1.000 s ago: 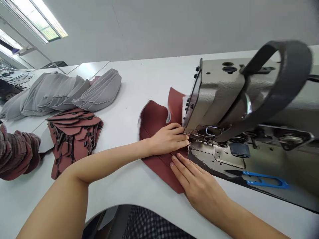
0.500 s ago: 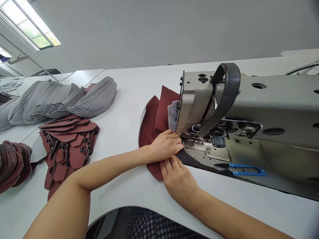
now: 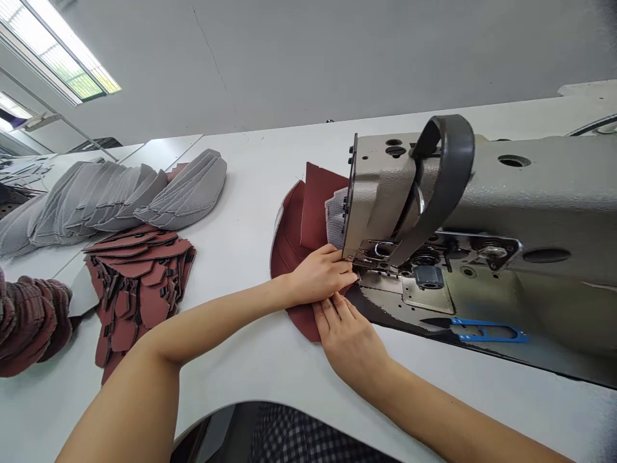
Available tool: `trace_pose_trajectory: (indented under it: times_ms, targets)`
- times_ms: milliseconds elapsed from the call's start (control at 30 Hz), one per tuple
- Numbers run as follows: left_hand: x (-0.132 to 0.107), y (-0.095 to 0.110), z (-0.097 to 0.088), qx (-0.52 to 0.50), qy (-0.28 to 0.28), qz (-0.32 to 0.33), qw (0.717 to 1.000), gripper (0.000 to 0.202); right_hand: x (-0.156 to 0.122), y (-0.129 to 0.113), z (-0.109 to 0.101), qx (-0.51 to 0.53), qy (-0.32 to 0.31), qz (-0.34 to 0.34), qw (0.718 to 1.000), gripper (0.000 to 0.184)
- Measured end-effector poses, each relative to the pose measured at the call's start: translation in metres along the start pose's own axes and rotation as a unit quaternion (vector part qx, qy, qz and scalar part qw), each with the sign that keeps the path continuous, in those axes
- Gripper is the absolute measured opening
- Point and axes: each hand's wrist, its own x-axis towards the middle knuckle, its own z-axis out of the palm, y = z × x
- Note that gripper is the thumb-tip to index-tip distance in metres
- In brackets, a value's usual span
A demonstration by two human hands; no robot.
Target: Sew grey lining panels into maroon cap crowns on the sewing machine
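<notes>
Grey wall [image 3: 313, 58] meets the far edge of a white bench [image 3: 245, 251], whose near edge curves inward beside a checked cloth [image 3: 308, 437]. Bare white surface separates the stacks toward the bench's left end from the red piece [image 3: 286, 241], leaving room on that side; the sewing machine [image 3: 506, 186] crowds its right. That piece lies between the far edge and the curved near edge, reaching up to the machine head. The left hand [image 3: 319, 276] presses on it with fingers close by the needle area, and the right hand [image 3: 354, 341] rests straight fingers nearer the near edge. Whether either grip pinches the material I cannot tell (the fingertips are partly hidden). Matt and round-edged, the piece carries seam lines and a squarer flap beside a grey woven patch [image 3: 336, 218]. Leftward, layered grey panels [image 3: 106, 199] fan out behind angular red panels [image 3: 154, 305]; blue-handled snips [image 3: 491, 332] lie on the machine's metal bed.
</notes>
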Motion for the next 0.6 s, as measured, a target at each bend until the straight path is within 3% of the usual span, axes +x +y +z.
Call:
trace_pose_trajectory:
  times_ms: [167,400,600]
  targets:
    - [-0.003,-0.006,-0.003,-0.007,0.022,0.006,1.0,0.021,0.001,-0.004,0.002,-0.001,-0.008,0.003,1.0,0.048]
    - [0.001,-0.008,-0.003,-0.08,-0.108,-0.024,0.991,0.016,0.028,-0.023,0.019,-0.002,-0.066,0.078,0.995,0.033]
    - [0.007,-0.02,-0.009,-0.146,-0.135,-0.027,0.98,0.014,0.045,-0.026,0.019,0.036,-0.102,0.098,0.989,0.031]
